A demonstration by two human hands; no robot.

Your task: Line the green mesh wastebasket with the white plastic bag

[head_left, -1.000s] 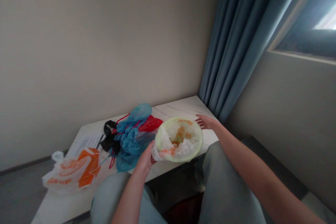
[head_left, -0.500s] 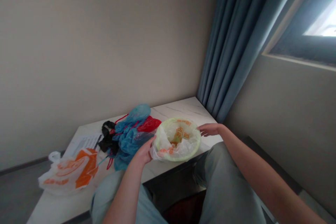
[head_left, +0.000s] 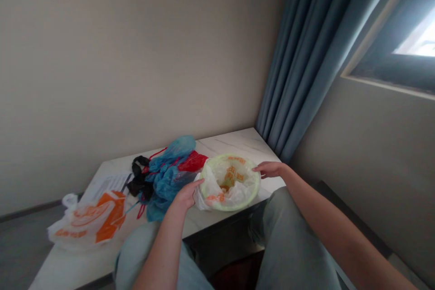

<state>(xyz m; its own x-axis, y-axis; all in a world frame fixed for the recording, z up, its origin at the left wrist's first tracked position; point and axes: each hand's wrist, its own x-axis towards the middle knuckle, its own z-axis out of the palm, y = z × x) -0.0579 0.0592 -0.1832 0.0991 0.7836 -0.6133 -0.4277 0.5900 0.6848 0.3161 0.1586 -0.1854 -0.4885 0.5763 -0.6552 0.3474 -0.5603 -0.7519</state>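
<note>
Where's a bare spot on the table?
The table looks bare at its far right corner, between the bin, red bag and curtain. So does the near left end, between the orange-white bag and left knee. The middle is crowded with blue bags, a black bag, and the left hand and right hand at the bin.

Lt blue-gry trousers; forearms, L hand & R hand bare.

Round, pale-green-rimmed container, mouth upward, lined with a crumpled, orange-printed whitish bag overhanging at left; near the tabletop's front edge, toward the right end.
</note>
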